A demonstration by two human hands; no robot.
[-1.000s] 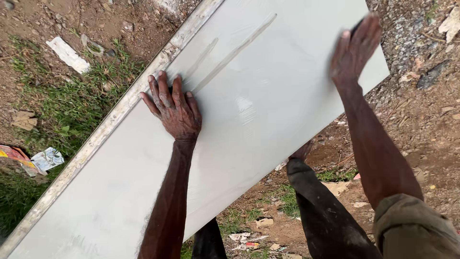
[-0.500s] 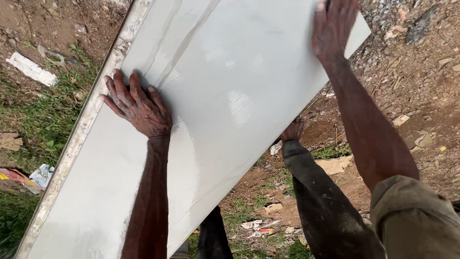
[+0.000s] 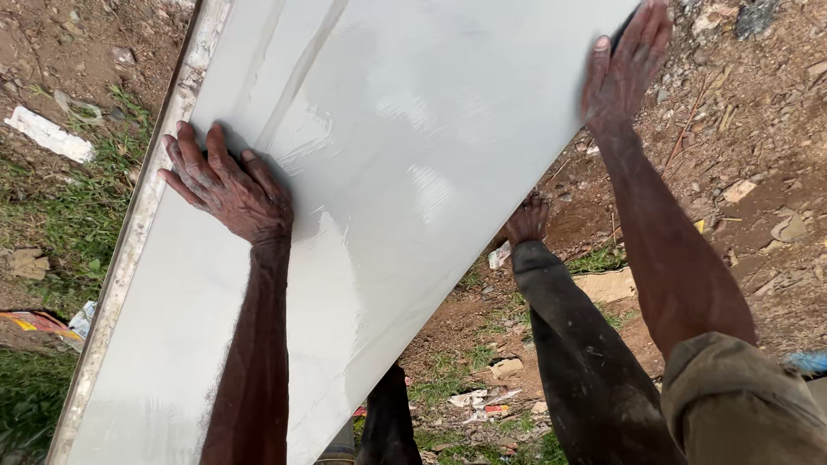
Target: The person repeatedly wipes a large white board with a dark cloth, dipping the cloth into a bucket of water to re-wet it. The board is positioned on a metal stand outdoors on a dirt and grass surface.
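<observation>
A large glossy white panel (image 3: 405, 172) with a pale metal edge strip (image 3: 129, 258) along its left side fills most of the view, tilted above the ground. My left hand (image 3: 226, 185) lies flat on its face near the left edge, fingers spread. My right hand (image 3: 624, 65) presses on the panel's upper right edge, fingers extended over it. Below the panel's lower right edge I see my dark trouser leg (image 3: 586, 362) and bare foot (image 3: 527, 220).
Brown dirt with stones and scraps (image 3: 758, 172) lies to the right. Grass (image 3: 60, 224) with litter, a white scrap (image 3: 47, 133) and a colourful wrapper (image 3: 34, 323), is on the left. More litter (image 3: 482, 400) lies under the panel.
The panel has swung steeper and nearer, filling more of the view. Both hands stay pressed on it; my left hand sits closer to the metal edge strip.
</observation>
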